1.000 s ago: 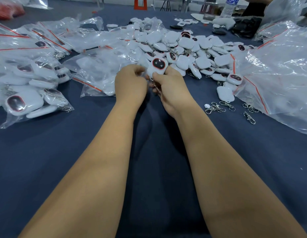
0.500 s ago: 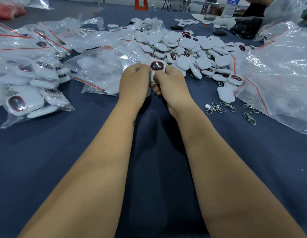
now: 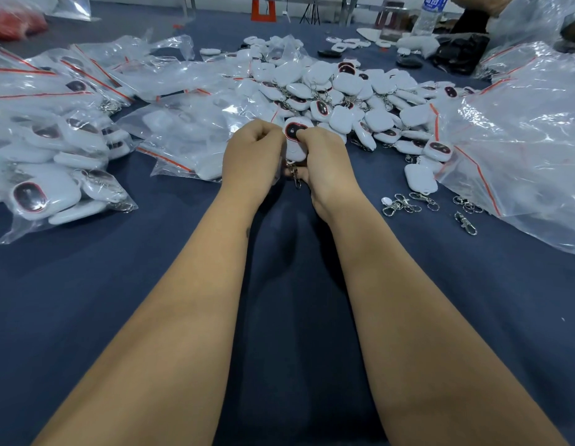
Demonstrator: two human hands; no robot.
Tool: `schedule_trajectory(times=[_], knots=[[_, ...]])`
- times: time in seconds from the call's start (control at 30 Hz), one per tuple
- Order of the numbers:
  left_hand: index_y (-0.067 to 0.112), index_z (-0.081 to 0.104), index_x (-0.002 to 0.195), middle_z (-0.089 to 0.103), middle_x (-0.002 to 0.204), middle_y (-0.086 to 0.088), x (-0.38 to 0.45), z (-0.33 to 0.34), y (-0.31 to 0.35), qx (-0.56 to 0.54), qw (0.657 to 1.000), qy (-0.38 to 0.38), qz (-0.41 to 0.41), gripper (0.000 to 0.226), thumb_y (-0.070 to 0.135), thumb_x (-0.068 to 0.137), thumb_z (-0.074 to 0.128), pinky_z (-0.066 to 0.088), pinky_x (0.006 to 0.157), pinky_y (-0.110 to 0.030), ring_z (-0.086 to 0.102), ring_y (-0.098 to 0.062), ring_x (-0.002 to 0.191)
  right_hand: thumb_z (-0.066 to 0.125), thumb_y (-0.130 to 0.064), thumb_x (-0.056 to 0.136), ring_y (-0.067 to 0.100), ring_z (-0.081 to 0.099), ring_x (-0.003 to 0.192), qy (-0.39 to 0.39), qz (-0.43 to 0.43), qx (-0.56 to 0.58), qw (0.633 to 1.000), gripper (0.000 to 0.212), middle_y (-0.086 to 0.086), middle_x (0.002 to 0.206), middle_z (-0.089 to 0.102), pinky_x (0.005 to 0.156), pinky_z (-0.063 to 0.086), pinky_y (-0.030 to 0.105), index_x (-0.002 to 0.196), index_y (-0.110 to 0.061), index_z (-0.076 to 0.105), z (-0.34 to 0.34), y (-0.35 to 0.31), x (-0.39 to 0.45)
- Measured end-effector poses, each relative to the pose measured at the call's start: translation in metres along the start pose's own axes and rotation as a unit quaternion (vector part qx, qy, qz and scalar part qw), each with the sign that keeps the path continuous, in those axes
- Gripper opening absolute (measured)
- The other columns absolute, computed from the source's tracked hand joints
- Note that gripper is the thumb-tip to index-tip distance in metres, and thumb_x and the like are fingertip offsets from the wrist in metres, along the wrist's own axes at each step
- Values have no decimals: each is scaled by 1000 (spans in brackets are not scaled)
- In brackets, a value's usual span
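A white key fob with a dark, red-rimmed window stands upright between my two hands, above the dark blue table. My left hand has its fingers curled against the fob's left side. My right hand grips it from the right, the thumb pressing on the dark window. A metal clasp hangs from the fob's lower end between my palms. How my left fingers meet the fob is hidden.
A heap of loose white fobs lies just beyond my hands. Bagged fobs sit at the left, clear plastic bags at the right. Spare metal clasps lie near my right wrist. A water bottle stands at the back.
The fob has turned upright and dropped slightly between my hands. My right thumb has moved onto its dark window, and the clasp now hangs below.
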State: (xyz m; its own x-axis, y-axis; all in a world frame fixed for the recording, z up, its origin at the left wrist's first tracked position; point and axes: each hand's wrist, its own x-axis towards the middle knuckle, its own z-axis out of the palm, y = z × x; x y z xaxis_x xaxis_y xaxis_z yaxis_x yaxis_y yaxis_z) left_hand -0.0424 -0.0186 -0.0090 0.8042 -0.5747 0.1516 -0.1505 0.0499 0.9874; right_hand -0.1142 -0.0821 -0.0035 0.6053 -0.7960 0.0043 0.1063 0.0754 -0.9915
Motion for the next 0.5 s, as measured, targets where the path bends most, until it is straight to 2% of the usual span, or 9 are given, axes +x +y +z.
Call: schedule_trajectory(times=[0.1,0.2,0.37,0.5], knots=[[18,60,72,53,53,5,-1,0,1,-16,1000,-1,-9,14,12,81,52,43,53,-28,47,-18,54,53,-11,93,25,60,73,-13,-21,13,1000,10,8,79,65,64,49,38,85,-12,59,-1,0,-2],[16,49,61,46,49,0,-1,0,3,-27,999,-1,-23,18,13,80,52,39,51,-29,42,-20,50,50,-10,94,22,55,71,-22,-34,-8,999,7,8,78,62,55,43,31,93,-10,58,-2,-1,-4],[9,47,65,44,46,-6,-2,0,5,-23,999,-8,-27,15,18,76,52,34,49,-30,38,-23,44,50,-11,96,22,52,77,-23,-45,-37,998,13,10,85,60,57,40,30,103,-6,60,-2,0,-6],[16,44,59,45,50,-1,-2,0,4,-23,999,-4,-24,25,19,80,56,34,47,-26,39,-20,47,50,-10,94,21,53,74,-17,-35,-19,999,11,9,82,61,54,41,29,99,-9,61,-2,-2,-6]])
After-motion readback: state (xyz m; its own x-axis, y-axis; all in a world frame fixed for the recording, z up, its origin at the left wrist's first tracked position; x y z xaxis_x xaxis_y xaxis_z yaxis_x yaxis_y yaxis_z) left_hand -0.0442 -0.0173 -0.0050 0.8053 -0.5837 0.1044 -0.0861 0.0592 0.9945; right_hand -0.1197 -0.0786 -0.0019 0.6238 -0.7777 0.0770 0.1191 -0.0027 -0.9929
